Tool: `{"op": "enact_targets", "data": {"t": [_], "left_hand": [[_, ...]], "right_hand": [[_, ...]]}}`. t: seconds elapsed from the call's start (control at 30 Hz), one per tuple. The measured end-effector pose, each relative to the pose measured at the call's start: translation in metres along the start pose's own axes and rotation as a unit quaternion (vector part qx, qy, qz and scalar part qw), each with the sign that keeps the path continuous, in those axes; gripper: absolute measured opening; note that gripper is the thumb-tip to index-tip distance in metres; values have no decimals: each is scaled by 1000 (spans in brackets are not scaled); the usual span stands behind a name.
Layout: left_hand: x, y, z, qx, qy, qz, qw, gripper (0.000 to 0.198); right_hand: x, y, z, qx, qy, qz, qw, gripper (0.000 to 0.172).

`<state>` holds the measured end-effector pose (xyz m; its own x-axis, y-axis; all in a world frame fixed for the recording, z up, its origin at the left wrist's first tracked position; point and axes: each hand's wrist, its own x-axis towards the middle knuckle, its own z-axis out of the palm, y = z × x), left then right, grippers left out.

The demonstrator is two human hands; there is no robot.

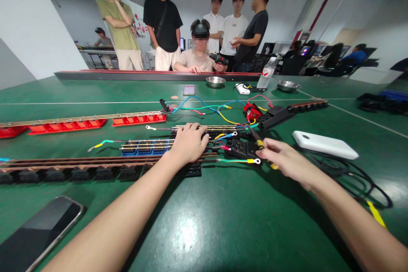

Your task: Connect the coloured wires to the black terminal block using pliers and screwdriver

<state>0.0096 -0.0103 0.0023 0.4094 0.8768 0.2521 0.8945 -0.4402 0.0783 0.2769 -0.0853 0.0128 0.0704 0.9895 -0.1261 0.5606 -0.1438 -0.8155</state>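
Observation:
My left hand (190,143) lies palm down with fingers spread over metal rails set in black holders, near the middle of the table. My right hand (276,155) is closed round a yellow-and-black screwdriver (259,142), its shaft reaching up and left to the wires. Just left of that hand is a black connector block (239,148). A green-yellow wire with a ring terminal (256,161) extends below the block, and a blue wire's ring terminal (234,134) shows above it. Beside my left hand, thin rails cross a blue holder (146,148). Longer copper rails (79,162) run left on black holders.
Red holders (68,125) lie back left. A phone (41,233) rests front left. At right are a white power bank (325,144) and black cables (357,178). Metal bowls (216,81) and a bottle (267,73) stand farther back. Across the table, a seated person holds a drill (218,58); several people stand behind.

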Motion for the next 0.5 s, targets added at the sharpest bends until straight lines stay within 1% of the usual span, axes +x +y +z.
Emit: {"op": "enact_targets", "data": {"t": [0.07,0.1,0.27,0.4,0.47,0.5], "left_hand": [[0,0,0,0,1,2,1000,45],[0,0,1,0,2,2,1000,45],[-1,0,0,-2,3,0,1000,45],[-1,0,-1,-6,3,3,1000,45],[-1,0,-1,-5,2,2,1000,45],[-1,0,-1,-5,2,1,1000,45]], "right_hand": [[3,-1,-2,-84,1,-39,996,29],[5,-3,-4,-124,-4,-46,991,27],[9,-29,-16,-291,-40,-50,955,22],[9,-44,-15,-405,-40,-26,913,26],[9,-45,-13,-433,-33,-20,901,30],[9,-44,-12,-435,-26,-18,900,32]]}}
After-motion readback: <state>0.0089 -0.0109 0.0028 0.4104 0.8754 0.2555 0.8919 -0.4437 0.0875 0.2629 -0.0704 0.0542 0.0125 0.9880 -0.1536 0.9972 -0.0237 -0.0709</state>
